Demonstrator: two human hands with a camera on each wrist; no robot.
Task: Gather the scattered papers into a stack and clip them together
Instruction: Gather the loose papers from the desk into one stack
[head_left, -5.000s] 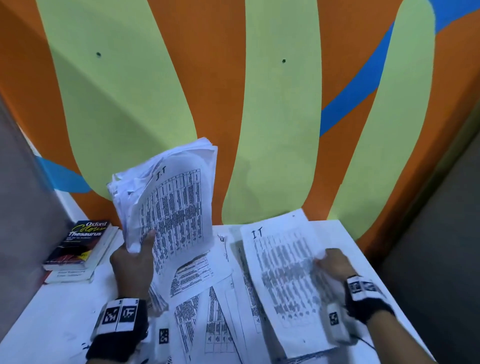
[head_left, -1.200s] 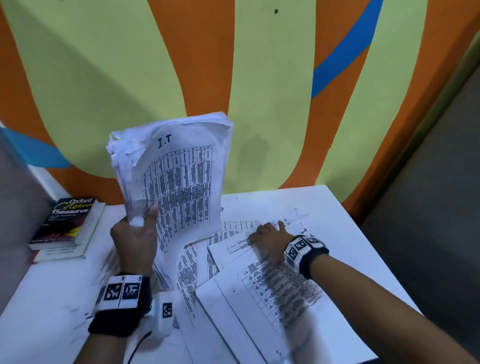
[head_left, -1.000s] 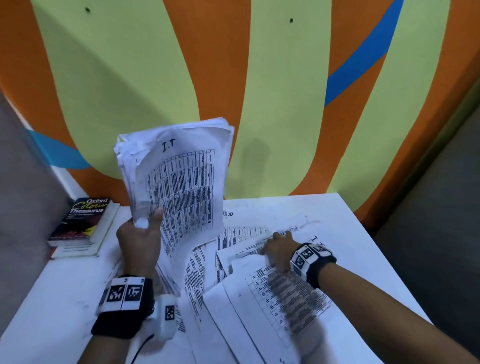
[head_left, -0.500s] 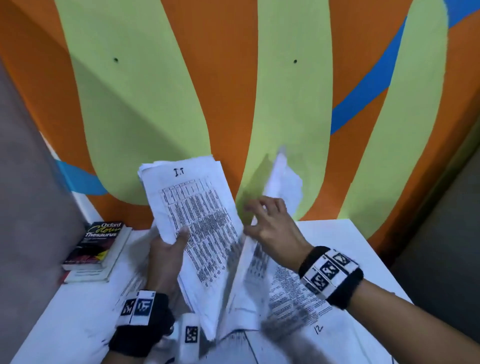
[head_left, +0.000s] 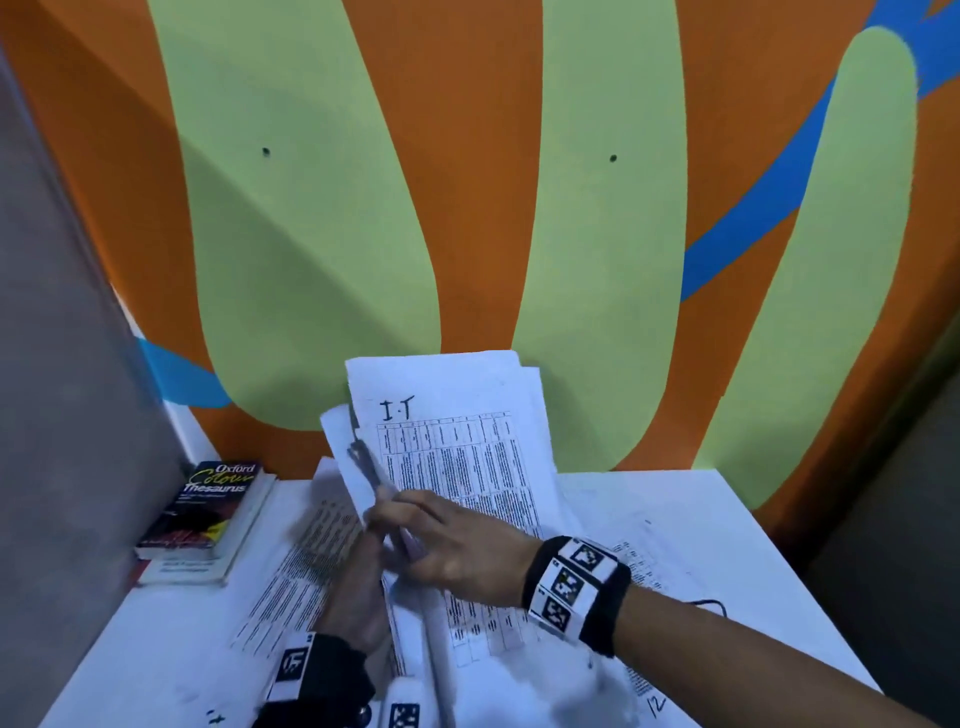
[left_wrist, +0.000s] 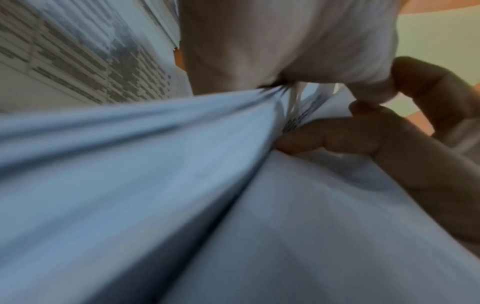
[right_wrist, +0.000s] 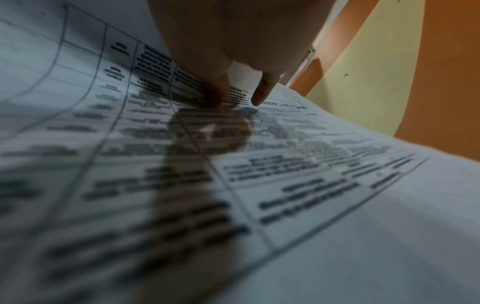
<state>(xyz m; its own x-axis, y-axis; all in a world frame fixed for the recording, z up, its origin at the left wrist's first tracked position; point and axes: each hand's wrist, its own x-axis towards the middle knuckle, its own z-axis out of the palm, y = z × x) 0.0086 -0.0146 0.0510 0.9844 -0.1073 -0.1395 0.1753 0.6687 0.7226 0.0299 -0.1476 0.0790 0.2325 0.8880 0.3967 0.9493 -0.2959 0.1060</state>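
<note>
A thick stack of printed papers (head_left: 457, 447) stands nearly upright over the white table (head_left: 701, 519), its top sheet marked "I.T". My left hand (head_left: 363, 582) grips the stack's lower left part, fingers (left_wrist: 415, 107) curled round the bunched sheets (left_wrist: 130, 185). My right hand (head_left: 431, 540) lies flat across the front sheet, and its straight fingertips (right_wrist: 219, 96) press on the printed table (right_wrist: 259, 164). Loose sheets lie on the table left of my hands (head_left: 296, 582) and under my right forearm (head_left: 519, 670). No clip is visible.
An Oxford Colour Thesaurus (head_left: 208, 509) lies on another book at the table's back left corner. The orange, green and blue painted wall (head_left: 597, 234) rises right behind the table. A grey partition (head_left: 62, 415) borders the left side. A thin black cable (head_left: 706, 604) shows at the right.
My right hand lifted a sheet off the table and laid it against the front of the stack. The left hand brought the stack lower and toward the middle.
</note>
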